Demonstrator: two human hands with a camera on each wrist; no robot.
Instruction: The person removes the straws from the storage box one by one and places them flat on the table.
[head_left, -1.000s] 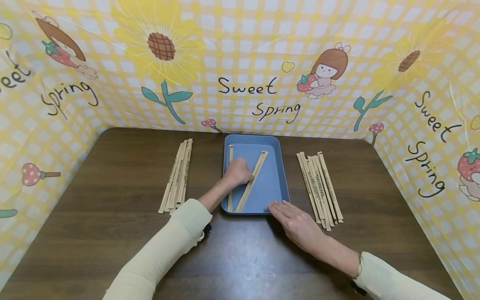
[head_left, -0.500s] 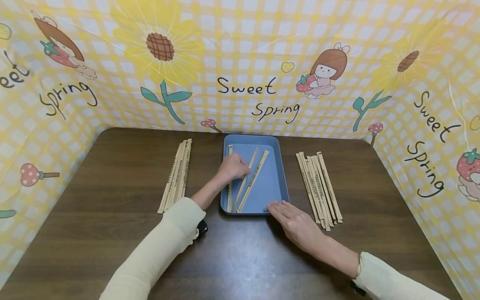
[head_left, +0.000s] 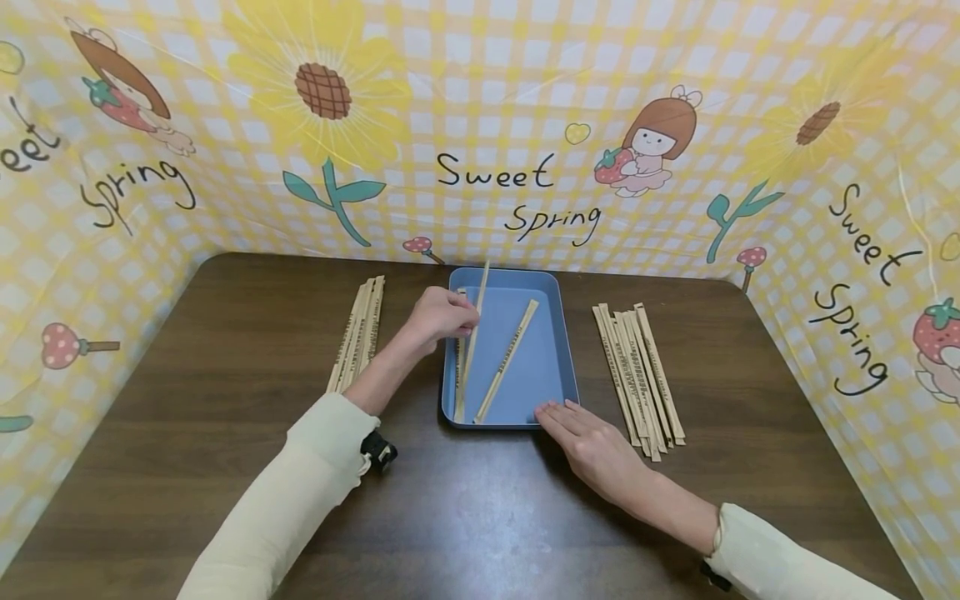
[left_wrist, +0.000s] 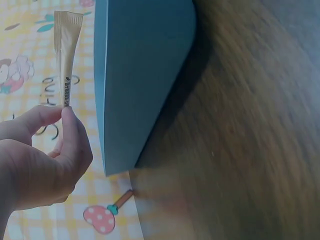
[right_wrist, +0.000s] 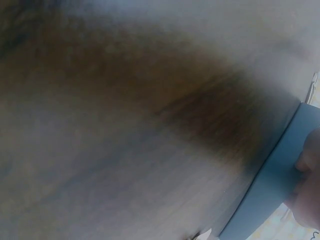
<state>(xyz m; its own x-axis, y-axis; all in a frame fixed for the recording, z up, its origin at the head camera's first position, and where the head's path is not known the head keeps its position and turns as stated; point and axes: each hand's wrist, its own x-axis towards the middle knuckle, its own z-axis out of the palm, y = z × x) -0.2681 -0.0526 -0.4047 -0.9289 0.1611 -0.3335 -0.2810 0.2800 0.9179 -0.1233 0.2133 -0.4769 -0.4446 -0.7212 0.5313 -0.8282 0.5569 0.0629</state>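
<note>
My left hand pinches a paper-wrapped straw between thumb and fingers, above the left side of a blue tray. In the left wrist view its printed, flat-sealed end sticks up past the fingertips. Another wrapped straw lies along the tray's left wall, partly hidden by the hand. A third wrapped straw lies slanted near the tray's middle. My right hand rests with straight fingers at the tray's near right corner; the right wrist view shows it blurred against the tray's side.
A bundle of wrapped straws lies left of the tray, its near end behind the left forearm. A second bundle lies to the right, beside the right hand. Behind the dark wooden table hangs a yellow checked cloth.
The left hand has lifted one wrapped straw away from the slanted one and carried it leftward and up, turning it more upright. The right hand has stayed at the tray's corner.
</note>
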